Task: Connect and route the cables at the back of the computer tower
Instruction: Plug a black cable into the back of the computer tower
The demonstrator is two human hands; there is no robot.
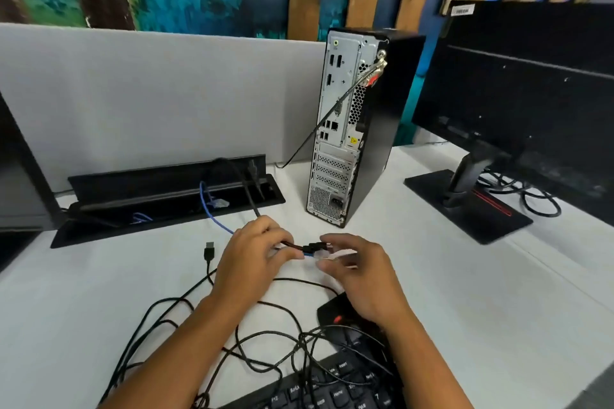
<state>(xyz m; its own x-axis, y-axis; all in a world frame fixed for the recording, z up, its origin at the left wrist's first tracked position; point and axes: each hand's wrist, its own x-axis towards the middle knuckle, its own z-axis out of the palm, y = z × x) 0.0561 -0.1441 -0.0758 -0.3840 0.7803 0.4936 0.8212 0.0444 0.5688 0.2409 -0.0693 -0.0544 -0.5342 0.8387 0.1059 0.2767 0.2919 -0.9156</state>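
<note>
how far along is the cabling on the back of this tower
Early on. Done: only a thin cable lock hangs on the tower; its ports look empty. In hand: the left hand grips black and blue cables whose plugs the right hand reaches for. Left: the loose USB plug and tangled cables.

— What sort of place is this?

— An office workstation. A grey partition panel (159,93) fences off the back of a white tabletop (448,292), left of centre.

— What else shows it?

— A black cable box (166,196) with a flip-up lid is sunk into the tabletop at centre left, with cables coming out of it. A slim computer tower (358,123) stands at centre, its back panel facing the camera. A black monitor (518,93) on a stand fills the right side, and a keyboard (335,388) sits at the bottom edge.

— And the wall behind?

— Wooden slats and a painted blue-green mural along the top.
</note>
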